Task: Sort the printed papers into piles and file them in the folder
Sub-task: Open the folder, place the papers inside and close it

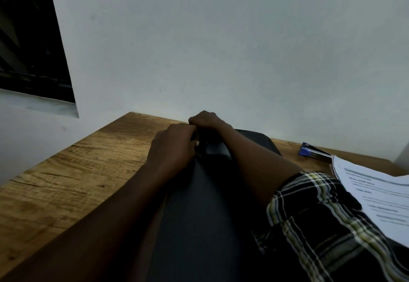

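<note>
Nearest: plaid sleeve [309,215], right arm, over the folder's right side.
Printed papers [376,197]: one loose stack at right, on the table [66,182]; no piles made, none filed.
Folder [199,215]: dark, flat, centre, apparently closed; contents hidden.
Left hand [172,146]: fingers curled on the folder's far edge.
Right hand [205,119]: fisted just beyond, touching the left; what it pinches cannot be told.
Step, as I judge: opening the folder. Next calls for freeing the fastening and lifting the cover.
Stapler [314,152]: blue, far right.

Up from the bare right hand [204,119], a black plaid cloth sleeve [314,215], striped white and pale yellow, sits bunched.
</note>
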`<move>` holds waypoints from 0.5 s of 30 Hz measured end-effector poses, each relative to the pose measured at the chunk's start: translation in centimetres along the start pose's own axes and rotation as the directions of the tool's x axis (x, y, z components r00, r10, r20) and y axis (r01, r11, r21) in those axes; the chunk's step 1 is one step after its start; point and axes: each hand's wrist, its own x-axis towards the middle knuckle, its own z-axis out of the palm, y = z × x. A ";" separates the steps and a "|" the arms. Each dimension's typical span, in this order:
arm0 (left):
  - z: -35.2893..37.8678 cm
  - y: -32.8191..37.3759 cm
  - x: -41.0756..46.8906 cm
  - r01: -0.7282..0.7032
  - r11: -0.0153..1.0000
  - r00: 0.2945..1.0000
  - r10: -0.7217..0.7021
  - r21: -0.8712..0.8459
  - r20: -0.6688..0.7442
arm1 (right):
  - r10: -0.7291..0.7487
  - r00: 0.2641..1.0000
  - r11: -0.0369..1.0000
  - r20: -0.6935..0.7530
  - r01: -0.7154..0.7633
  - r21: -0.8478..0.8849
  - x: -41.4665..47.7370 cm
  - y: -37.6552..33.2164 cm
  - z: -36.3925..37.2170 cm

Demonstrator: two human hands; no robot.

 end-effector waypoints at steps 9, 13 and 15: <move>-0.1 0.2 -0.3 0.005 1.000 1.000 -0.005 -0.012 -0.013 | 0.000 1.000 0.996 0.006 0.001 -0.090 -0.5 2.9 -2.1; 0.0 0.1 -0.2 0.024 1.000 1.000 -0.024 -0.014 -0.002 | 0.016 1.000 0.996 -0.016 -0.018 -0.086 -1.0 4.0 -3.0; 0.0 0.1 -0.2 0.021 1.000 1.000 -0.021 -0.006 -0.001 | 0.044 0.998 0.997 -0.040 -0.046 -0.066 -1.2 4.4 -3.4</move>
